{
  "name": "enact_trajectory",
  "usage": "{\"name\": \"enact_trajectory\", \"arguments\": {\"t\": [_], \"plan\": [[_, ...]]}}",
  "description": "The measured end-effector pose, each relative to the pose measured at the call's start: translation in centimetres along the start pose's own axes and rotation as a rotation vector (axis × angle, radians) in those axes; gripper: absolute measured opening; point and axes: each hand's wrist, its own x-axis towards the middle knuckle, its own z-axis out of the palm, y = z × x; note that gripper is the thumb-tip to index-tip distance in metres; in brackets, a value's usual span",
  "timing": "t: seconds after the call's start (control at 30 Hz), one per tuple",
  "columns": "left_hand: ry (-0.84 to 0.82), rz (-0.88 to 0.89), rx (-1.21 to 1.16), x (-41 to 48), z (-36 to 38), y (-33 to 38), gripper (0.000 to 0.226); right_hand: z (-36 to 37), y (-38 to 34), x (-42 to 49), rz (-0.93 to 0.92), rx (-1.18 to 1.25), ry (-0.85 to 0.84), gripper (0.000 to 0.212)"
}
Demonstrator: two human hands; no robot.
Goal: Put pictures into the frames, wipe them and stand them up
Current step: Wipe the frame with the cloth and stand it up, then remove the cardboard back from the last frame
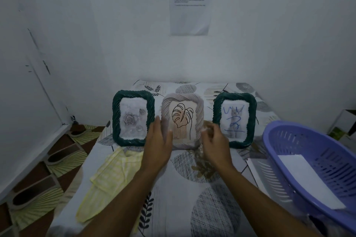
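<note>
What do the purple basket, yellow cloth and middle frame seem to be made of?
Purple basket: probably plastic, smooth, with moulded slots. Yellow cloth: soft woven fabric, checked and creased. Middle frame: pale twisted-rope moulding, perhaps resin or plastic; unclear.

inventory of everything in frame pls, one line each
rose frame: 1, dark green, standing, left of row
leaf frame: 1, pale beige, standing, middle
cat frame: 1, dark green, standing, right; blue scribble over picture
cloth: 1, pale yellow, table front left
basket: 1, purple, table right
paper: 1, white, inside basket
wall sheet: 1, white, printed, wall above
tablecloth: 1, white, leaf print
left hand: 1, fingers straight at leaf frame's left edge
right hand: 1, blurred, at its lower right edge
</note>
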Motion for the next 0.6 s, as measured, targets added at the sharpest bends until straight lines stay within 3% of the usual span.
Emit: {"name": "enact_trajectory", "arguments": {"t": [0.13, 0.27, 0.6], "plan": [[-0.030, 0.176, 0.183, -4.8, 0.0, -0.8, 0.058, -1.9, 1.9, -4.0, -0.144, -0.294, -0.067, 0.024], [-0.298, 0.343, 0.478, -8.4, 0.6, -2.2, 0.062, -3.5, 4.5, -7.0, -0.367, -0.559, -0.179, 0.023], [-0.381, 0.316, 0.564, -9.3, 0.7, -2.5, 0.060, -3.6, 4.6, -8.2, -0.470, -0.652, -0.129, 0.026]]}}
